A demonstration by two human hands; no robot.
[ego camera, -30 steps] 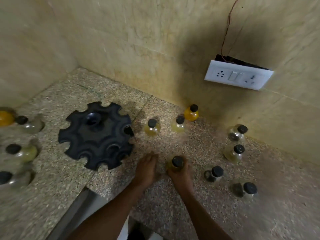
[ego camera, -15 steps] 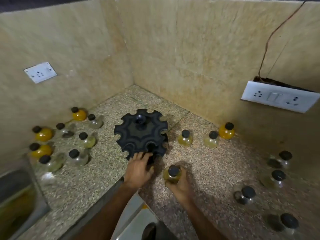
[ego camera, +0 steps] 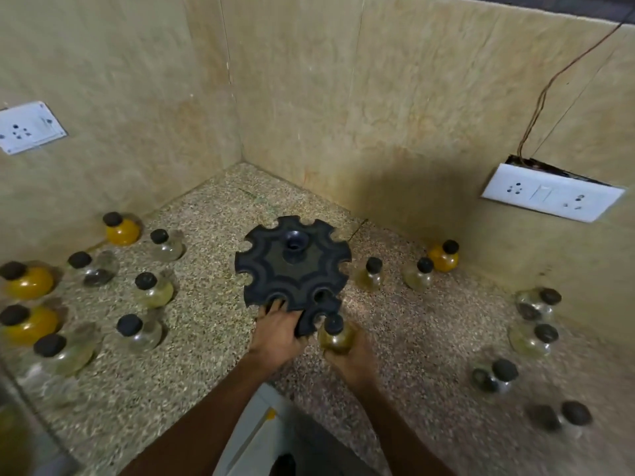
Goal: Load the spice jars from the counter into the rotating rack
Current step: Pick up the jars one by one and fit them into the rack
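The black rotating rack [ego camera: 292, 269] stands in the counter's corner, its notched rim slots holding no jars. My left hand [ego camera: 278, 333] grips the rack's near edge, fingers in a slot. My right hand [ego camera: 347, 359] holds a round glass spice jar [ego camera: 335, 336] with a black cap and greenish-yellow contents, just at the rack's near right rim. Several more black-capped jars stand on the counter: a group at the left [ego camera: 151, 290], three right of the rack [ego camera: 419, 274], and more at the far right [ego camera: 532, 334].
The speckled granite counter [ego camera: 206, 338] meets tiled walls on two sides. A white socket plate [ego camera: 549, 197] with loose wires hangs on the right wall, another socket [ego camera: 25, 127] on the left wall. The counter's front edge runs near my forearms.
The view has swung up and left, showing the left jars. My left hand moved from the counter onto the rack's edge. My right hand brought the jar up to the rack's rim.
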